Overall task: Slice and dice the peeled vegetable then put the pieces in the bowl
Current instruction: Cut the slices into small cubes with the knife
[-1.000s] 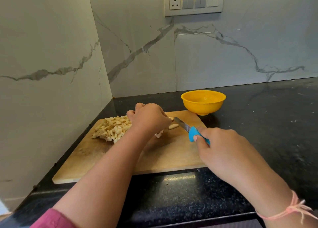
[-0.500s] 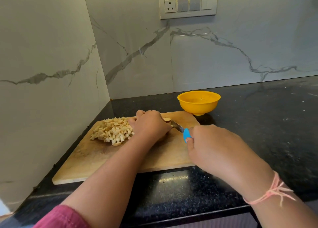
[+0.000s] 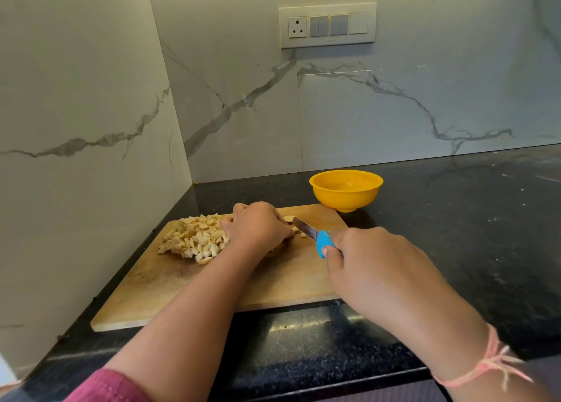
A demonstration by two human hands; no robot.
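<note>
Bowl (image 3: 346, 199) stands empty on the counter (image 3: 455, 234) by the board's (image 3: 273, 280) far right corner; left hand (image 3: 258, 225) holds vegetable (image 3: 288, 218), right hand (image 3: 373, 268) grips knife (image 3: 306, 230).

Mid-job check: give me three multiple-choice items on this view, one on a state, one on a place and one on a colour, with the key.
1. The bowl is:
A. heaped with pieces
B. free of pieces
C. overturned

2. The diced pile lies:
A. on a plate
B. in a pan
C. on the cutting board, left of the left hand

3. The knife has a handle that is:
A. blue
B. red
C. black

Key:
1 B, its yellow inside shows bare.
2 C, the pile sits on the wood beside the left hand.
3 A, blue shows just past the right hand, which grips it.
</note>
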